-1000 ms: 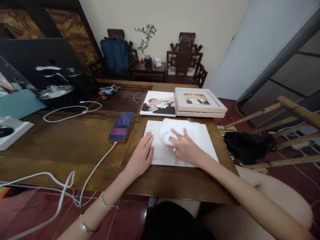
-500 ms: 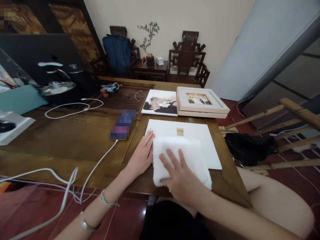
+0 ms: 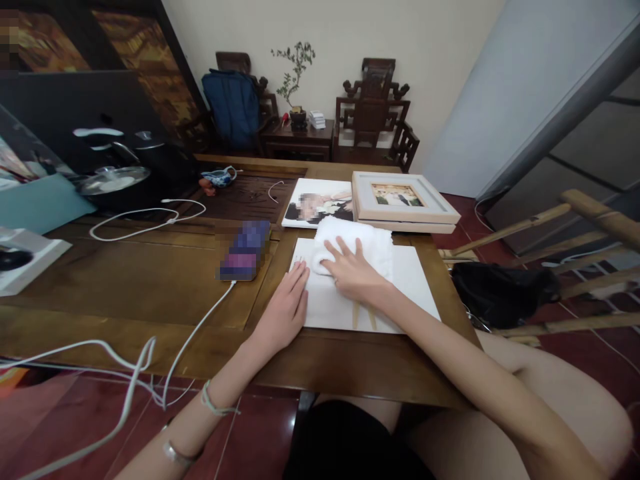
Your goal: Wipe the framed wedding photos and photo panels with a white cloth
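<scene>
A white flat panel (image 3: 410, 287) lies on the wooden table (image 3: 125, 280) in front of me. My right hand (image 3: 350, 273) presses a bunched white cloth (image 3: 365, 243) onto the panel's far edge, fingers spread flat over the cloth. My left hand (image 3: 283, 313) lies flat with fingers together on the panel's left edge. Just beyond the cloth lie a photo print (image 3: 320, 203) and a pale wooden picture frame (image 3: 403, 200).
A phone (image 3: 244, 250) on a white charging cable (image 3: 195, 333) lies left of the panel. More cables, a small teapot (image 3: 217, 178) and pot lids sit further left. A black bag (image 3: 500, 293) and bamboo chair stand at right. Carved chairs line the far wall.
My right hand pulled the cloth toward me over the panel's near edge, then pushed it back to the far edge. My left hand stayed on the panel's left side.
</scene>
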The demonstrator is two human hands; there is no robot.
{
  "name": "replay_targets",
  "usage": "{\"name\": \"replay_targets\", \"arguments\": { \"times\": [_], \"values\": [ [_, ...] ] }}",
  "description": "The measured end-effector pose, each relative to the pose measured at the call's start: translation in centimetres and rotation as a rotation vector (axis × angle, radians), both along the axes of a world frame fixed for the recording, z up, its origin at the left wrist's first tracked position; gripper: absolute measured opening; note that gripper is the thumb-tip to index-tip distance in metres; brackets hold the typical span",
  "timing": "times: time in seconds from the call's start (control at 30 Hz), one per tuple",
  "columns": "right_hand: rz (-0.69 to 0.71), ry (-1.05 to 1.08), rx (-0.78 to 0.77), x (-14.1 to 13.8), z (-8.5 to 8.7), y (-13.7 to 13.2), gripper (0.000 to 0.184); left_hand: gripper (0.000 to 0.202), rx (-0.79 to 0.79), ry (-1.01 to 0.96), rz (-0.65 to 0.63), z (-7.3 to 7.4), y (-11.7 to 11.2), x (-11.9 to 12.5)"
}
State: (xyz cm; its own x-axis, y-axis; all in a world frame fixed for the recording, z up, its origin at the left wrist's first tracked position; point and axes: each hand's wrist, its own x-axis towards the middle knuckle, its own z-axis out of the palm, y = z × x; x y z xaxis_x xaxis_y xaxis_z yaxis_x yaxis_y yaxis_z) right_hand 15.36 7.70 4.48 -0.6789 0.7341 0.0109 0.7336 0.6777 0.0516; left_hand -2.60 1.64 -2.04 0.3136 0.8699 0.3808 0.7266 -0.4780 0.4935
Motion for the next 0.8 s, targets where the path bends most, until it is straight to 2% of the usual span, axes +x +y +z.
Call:
{"name": "replay_targets", "arguments": {
  "times": [0.07,0.27,0.37,0.47,0.57,0.67,0.73,0.8],
  "values": [
    [0.010,-0.009,0.018,-0.2,-0.1,-1.9,0.036,0.047,0.009,-0.011,-0.007,0.0,0.0,0.0],
    [0.146,0.038,-0.035,0.5,-0.1,-10.8,0.028,0.050,-0.004,-0.018,-0.027,-0.1,0.0,-0.2],
    [0.177,0.063,-0.084,1.3,0.0,-12.5,0.024,0.048,-0.018,-0.016,-0.023,-0.1,0.0,-0.2],
    [0.143,0.056,-0.107,2.0,0.1,-10.6,0.028,0.047,-0.021,-0.001,-0.012,-0.2,0.1,-0.1],
    [0.034,0.040,-0.063,1.7,-0.1,-6.2,0.038,0.046,-0.014,-0.001,0.000,-0.2,0.1,0.0],
    [-0.108,0.015,0.001,0.0,-0.5,-2.1,0.038,0.046,-0.027,-0.037,-0.010,0.0,0.0,-0.1],
    [-0.154,0.015,0.026,-1.6,-0.9,-0.9,0.038,0.047,-0.054,-0.108,-0.013,0.4,-0.2,-0.2],
    [-0.138,0.033,0.043,-2.9,-1.1,-1.1,0.037,0.048,-0.088,-0.246,0.018,0.9,-0.3,-0.4]
  ]
}}
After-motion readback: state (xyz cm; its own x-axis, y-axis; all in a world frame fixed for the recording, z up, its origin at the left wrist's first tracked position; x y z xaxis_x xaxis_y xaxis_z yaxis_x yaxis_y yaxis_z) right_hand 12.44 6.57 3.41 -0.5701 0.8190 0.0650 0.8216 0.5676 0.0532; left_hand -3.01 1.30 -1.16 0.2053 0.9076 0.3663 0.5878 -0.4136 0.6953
